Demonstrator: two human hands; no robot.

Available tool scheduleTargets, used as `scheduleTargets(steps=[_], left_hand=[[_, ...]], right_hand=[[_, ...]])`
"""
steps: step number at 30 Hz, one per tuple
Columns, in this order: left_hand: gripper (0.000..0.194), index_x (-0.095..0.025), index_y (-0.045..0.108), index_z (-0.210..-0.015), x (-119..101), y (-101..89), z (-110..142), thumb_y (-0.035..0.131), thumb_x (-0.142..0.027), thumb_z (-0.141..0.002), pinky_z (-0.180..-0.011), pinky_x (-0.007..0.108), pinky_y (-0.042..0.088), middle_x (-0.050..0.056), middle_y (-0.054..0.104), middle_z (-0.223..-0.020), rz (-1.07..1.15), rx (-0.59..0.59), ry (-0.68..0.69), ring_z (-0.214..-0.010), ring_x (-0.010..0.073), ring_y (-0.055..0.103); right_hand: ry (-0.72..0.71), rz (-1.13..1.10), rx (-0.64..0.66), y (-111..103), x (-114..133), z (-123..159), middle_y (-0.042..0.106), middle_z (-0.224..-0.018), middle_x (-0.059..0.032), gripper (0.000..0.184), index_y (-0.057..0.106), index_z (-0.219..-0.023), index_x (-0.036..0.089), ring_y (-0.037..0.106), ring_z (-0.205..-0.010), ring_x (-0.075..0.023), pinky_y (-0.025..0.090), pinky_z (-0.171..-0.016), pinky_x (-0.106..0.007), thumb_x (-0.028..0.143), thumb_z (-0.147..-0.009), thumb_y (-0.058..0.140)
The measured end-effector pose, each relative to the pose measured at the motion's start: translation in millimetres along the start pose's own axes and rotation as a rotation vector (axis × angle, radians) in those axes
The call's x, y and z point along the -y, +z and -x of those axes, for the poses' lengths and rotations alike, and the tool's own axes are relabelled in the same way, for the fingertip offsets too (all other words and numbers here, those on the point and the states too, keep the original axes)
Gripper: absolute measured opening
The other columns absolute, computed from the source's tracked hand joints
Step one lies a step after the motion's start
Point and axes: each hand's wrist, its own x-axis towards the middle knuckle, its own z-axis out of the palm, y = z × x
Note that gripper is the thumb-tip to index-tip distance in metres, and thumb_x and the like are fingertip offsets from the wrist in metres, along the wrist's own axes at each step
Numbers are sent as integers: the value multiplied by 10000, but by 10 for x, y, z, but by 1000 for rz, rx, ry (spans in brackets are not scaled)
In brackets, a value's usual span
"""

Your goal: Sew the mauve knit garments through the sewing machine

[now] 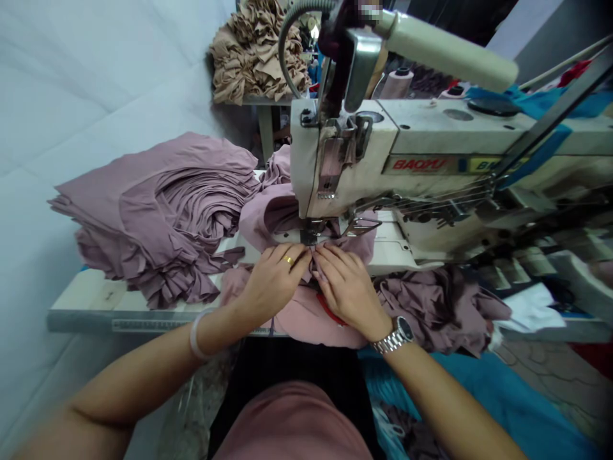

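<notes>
In the head view, a mauve-pink fabric piece (306,316) lies under the needle area of a sewing machine (431,137) and drapes over the table's front edge. My left hand (278,278), with a gold ring, has its fingers closed on the fabric just before the presser foot (311,233). Beside it, nearly touching, my right hand (347,284) grips the same cloth with bent fingers. A red curved object (330,310) shows partly beneath my right palm; its kind is hidden. More of the cloth loops behind the foot.
A tall stack of mauve cut pieces (163,204) fills the table's left side by the wall. Crumpled darker mauve fabric (431,306) lies at right. Blue cloth (493,402) hangs below. Tan fabric (258,51) is heaped on a table behind, and thread cones (397,83) stand beyond the machine.
</notes>
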Motion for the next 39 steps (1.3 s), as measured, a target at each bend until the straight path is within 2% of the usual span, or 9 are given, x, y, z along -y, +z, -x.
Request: scheduleTargets(steps=[3,8,19,24,31,35,39], left_hand=[[334,-65,579,-1246,-3,60,20,413,-114,-960,-907,379,479,143,609,-1243,43,-26,15,-1112,247,556],[375,-53,525,-1305,13,113,42,376,-124,-967,-959,398,468,154,585,-1287,121,-1,1,-1160,260,541],[397,-87,527,-1307,52,117,45,407,-87,-928,-1006,413,468,156,565,-1285,262,-29,-36,-1191,246,514],[388,-82,540,-1301,97,70,-13,433,-115,-930,-938,416,481,152,573,-1277,217,4,-46,-1157,269,525],[366,-77,546,-1283,128,53,-52,444,-141,-937,-950,419,470,160,580,-1290,175,23,-38,-1161,270,542],[359,-76,557,-1267,174,80,-66,465,-152,-928,-930,434,498,167,592,-1267,183,17,-14,-1138,279,562],[311,-98,600,-1213,247,80,-75,473,-137,-932,-926,418,524,150,628,-1208,225,-18,52,-1107,253,594]], right_hand=[[-43,101,73,-21,7,-13,533,-1392,-126,396,540,-1307,66,481,-1262,-278,425,-995,-440,234,-955,471],[-62,106,133,-67,-18,-47,528,-1396,-140,399,546,-1305,65,483,-1274,-267,427,-996,-430,249,-962,460],[-56,127,64,-37,-20,-53,574,-1319,-160,411,568,-1278,53,502,-1220,-279,417,-1006,-425,294,-954,496],[-8,120,91,-33,-26,-112,559,-1351,-132,417,552,-1305,69,495,-1235,-270,407,-1011,-427,303,-974,455],[8,113,120,-46,-44,-203,550,-1370,-117,401,548,-1310,95,500,-1232,-252,379,-1030,-441,295,-985,423],[9,139,120,-18,-55,-219,560,-1356,-117,398,548,-1310,98,503,-1217,-261,384,-1013,-451,280,-977,430],[-26,122,96,-1,-91,-196,577,-1326,-137,387,551,-1298,88,505,-1198,-266,405,-991,-452,248,-958,460]])
